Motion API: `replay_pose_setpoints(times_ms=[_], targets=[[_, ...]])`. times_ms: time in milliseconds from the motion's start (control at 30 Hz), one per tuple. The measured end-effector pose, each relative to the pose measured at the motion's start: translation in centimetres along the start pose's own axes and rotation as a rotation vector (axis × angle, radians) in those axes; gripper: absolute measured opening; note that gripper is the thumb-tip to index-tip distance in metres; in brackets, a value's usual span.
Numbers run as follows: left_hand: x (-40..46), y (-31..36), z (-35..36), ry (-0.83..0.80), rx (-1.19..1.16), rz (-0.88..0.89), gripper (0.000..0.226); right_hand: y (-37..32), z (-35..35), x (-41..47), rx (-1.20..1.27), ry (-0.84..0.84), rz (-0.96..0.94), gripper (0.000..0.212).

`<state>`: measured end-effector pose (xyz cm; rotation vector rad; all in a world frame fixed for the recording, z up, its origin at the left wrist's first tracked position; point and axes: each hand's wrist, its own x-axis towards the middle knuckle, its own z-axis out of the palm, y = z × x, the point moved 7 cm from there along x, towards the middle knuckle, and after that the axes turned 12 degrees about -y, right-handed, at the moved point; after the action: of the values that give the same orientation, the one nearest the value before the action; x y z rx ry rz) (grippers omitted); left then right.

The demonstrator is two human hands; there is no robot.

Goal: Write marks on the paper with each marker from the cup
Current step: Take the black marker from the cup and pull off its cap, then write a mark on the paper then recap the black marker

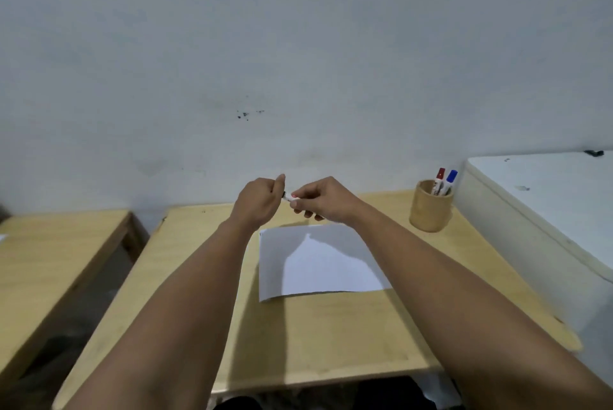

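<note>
A white sheet of paper lies flat on the wooden table, with no marks that I can see. Above its far edge, both hands meet on one marker, white-bodied with a dark end. My right hand grips the white body. My left hand is closed over the dark end; the cap itself is hidden in the fist. At the table's back right stands a round wooden cup holding a red-capped marker and a blue-capped marker.
A white chest-like cabinet stands against the table's right side. A second wooden table sits to the left across a narrow gap. A pale wall runs right behind both tables.
</note>
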<state>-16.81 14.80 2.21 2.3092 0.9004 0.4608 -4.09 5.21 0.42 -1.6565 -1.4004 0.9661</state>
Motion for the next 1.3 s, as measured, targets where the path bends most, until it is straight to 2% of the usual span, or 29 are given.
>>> replay_pose_setpoints(times_ms=[100, 167, 233, 333, 467, 600, 700, 767, 833, 933, 1033, 1167, 1300], targets=[[-0.4, -4.7, -3.3, 0.138, 0.077, -0.075, 0.061, 0.8, 1.3, 1.9, -0.161, 0.043, 0.014, 0.014], [-0.8, -7.8, -5.1, 0.179, 0.193, -0.124, 0.060, 2.2, 0.9, 2.6, -0.164, 0.100, 0.047, 0.012], [-0.6, -10.2, -5.0, 0.122, 0.391, -0.165, 0.055, 3.7, 0.2, 3.0, -0.057, 0.168, 0.064, 0.008], [0.0, -13.0, -1.4, -0.065, 0.667, -0.220, 0.049, 4.9, 0.0, 3.7, 0.088, 0.225, 0.063, 0.009], [-0.5, -15.7, 1.7, -0.139, 0.823, -0.250, 0.046, 5.5, 0.5, 4.5, 0.198, 0.228, 0.055, 0.011], [-0.3, -16.3, 1.7, -0.154, 0.821, -0.249, 0.050, 6.0, 0.5, 4.9, 0.247, 0.240, 0.082, 0.018], [-1.5, -15.5, 0.3, -0.063, 0.728, -0.268, 0.061, 5.7, 0.3, 4.7, 0.293, 0.276, 0.061, 0.030], [-2.9, -14.1, -0.4, 0.041, 0.646, -0.193, 0.066, 5.0, 0.1, 4.2, 0.358, 0.317, 0.024, 0.030], [-4.4, -12.6, 0.0, 0.074, 0.556, -0.076, 0.061, 4.2, -0.1, 3.6, 0.467, 0.342, -0.002, 0.023], [-7.4, -10.9, 1.9, 0.038, 0.516, 0.062, 0.053, 3.1, 0.0, 3.2, 0.712, 0.331, -0.018, 0.022], [-9.2, -11.1, 3.6, -0.094, 0.483, 0.078, 0.069, 2.4, 0.3, 3.0, 0.887, 0.325, -0.027, 0.031], [-10.1, -11.3, 4.6, -0.159, 0.497, 0.066, 0.082, 1.8, 2.0, 2.9, 0.694, 0.315, -0.035, 0.009], [-10.0, -11.8, 5.0, -0.150, 0.497, 0.047, 0.089, 2.8, 4.1, 4.1, 0.489, 0.395, 0.005, 0.033]])
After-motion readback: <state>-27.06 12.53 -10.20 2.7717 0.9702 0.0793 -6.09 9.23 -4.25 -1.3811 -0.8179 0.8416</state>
